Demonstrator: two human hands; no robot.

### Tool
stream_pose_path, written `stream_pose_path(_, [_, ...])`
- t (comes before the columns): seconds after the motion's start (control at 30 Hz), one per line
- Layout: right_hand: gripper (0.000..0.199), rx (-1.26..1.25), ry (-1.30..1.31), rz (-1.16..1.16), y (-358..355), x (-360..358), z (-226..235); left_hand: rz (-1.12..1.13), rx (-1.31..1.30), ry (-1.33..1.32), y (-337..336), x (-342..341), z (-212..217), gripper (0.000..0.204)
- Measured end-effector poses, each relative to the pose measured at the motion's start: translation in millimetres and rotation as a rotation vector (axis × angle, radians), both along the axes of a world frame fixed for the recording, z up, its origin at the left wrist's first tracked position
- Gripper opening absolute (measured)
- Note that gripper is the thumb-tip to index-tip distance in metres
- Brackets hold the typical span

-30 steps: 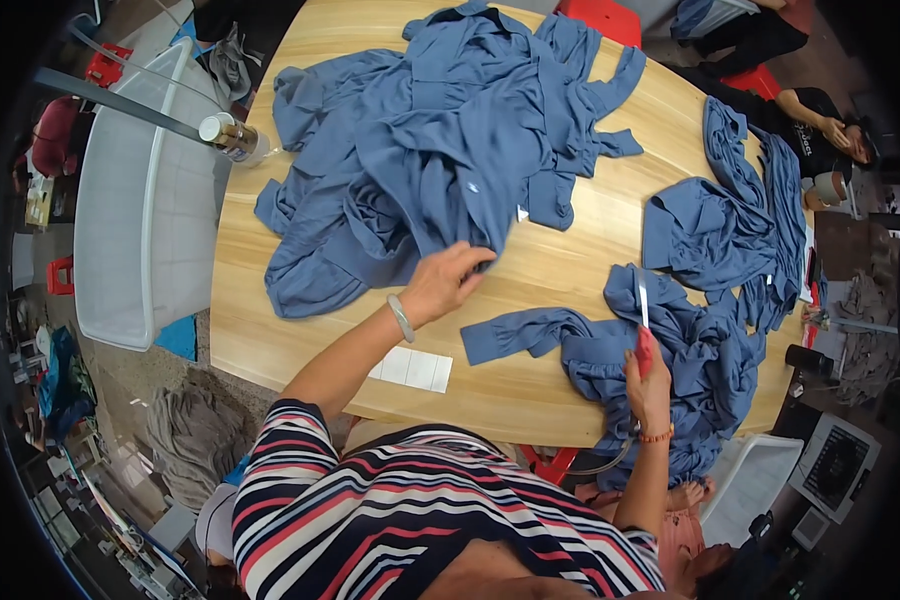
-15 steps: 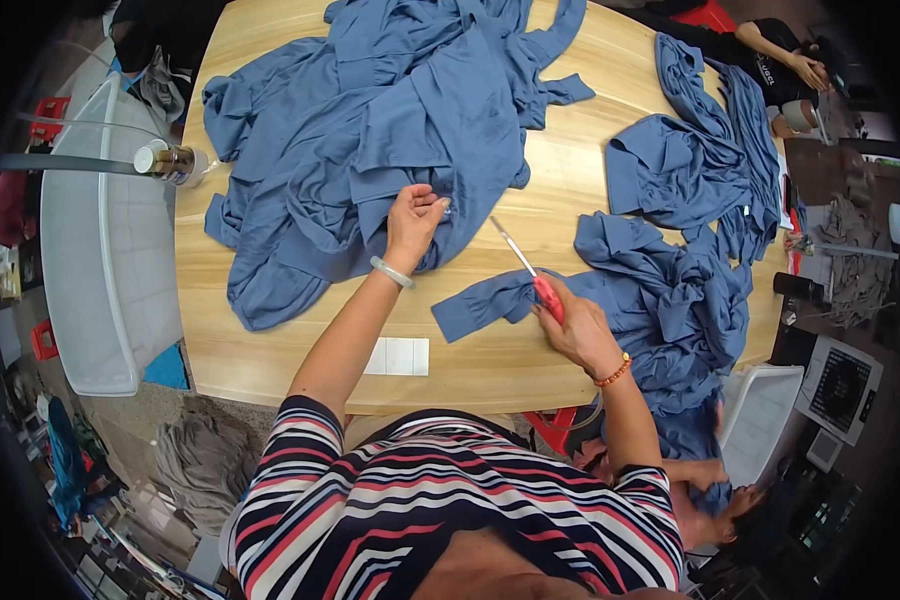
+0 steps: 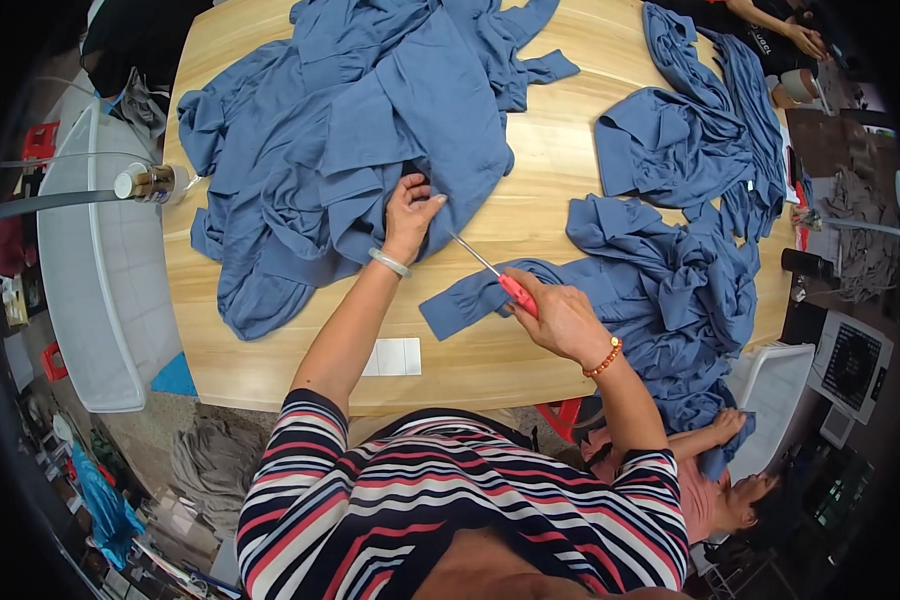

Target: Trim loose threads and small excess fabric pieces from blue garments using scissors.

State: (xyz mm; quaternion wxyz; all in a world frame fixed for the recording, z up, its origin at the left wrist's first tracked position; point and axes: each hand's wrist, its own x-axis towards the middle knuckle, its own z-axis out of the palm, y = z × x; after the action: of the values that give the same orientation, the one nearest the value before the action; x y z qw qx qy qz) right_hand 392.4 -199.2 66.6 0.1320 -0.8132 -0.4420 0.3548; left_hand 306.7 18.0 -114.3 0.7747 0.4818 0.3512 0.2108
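The right hand's grip (image 3: pixel 562 318) is closed firmly round the red handle of a slim metal tool (image 3: pixel 519 295), while the left hand (image 3: pixel 408 222) has its fingers (image 3: pixel 410 186) curled and its thumb near them at the near edge of the pile (image 3: pixel 370 110); whether cloth is caught between them, I cannot tell. In the head view, the only one, this pile of blue garments covers the far left of the desk (image 3: pixel 515 370), and the tool slants far and left, its tip just beside the pile's near right edge and short of the left hand; whether it touches cloth is unclear. The tool passes above a blue sleeve (image 3: pixel 448 315) that stretches left from a crumpled heap (image 3: pixel 670 270) on the near right, with more garments (image 3: pixel 670 140) beyond. A white card (image 3: pixel 394 357) lies nearer the body, right of the left forearm. The step in hand looks like tool work at one spot of the pile, apparently at the lining-up stage. As I judge it, the next move calls for a steady left hand, cloth laid plainly in reach, and the tip guided by small wrist movements, clear of the fingers and loose folds.
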Motion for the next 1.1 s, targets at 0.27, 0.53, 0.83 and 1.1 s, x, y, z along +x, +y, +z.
stream_pose_path(0.27, [0.043, 0.125, 0.014, -0.119, -12.7, 4.4, -12.8, -0.141, -0.942, -0.357, 14.7, -2.8, 34.1, 0.047])
stream_pose_path(0.53, [0.040, 0.024, -0.005, -0.049, 4.8, 11.1, 8.9, 0.082, -0.162, -0.143, -5.8, -4.2, 19.1, 0.003])
stream_pose_path(0.83, [0.040, -0.112, 0.095, 0.064, 6.4, 14.4, 19.2, 0.038, -0.136, -0.144, -1.4, -15.9, 13.0, 0.011])
stream_pose_path(1.1, [0.043, 0.126, 0.080, -0.058, 17.1, 23.8, 3.3, 0.228, -0.077, 0.129, 25.4, 10.5, 62.3, 0.043])
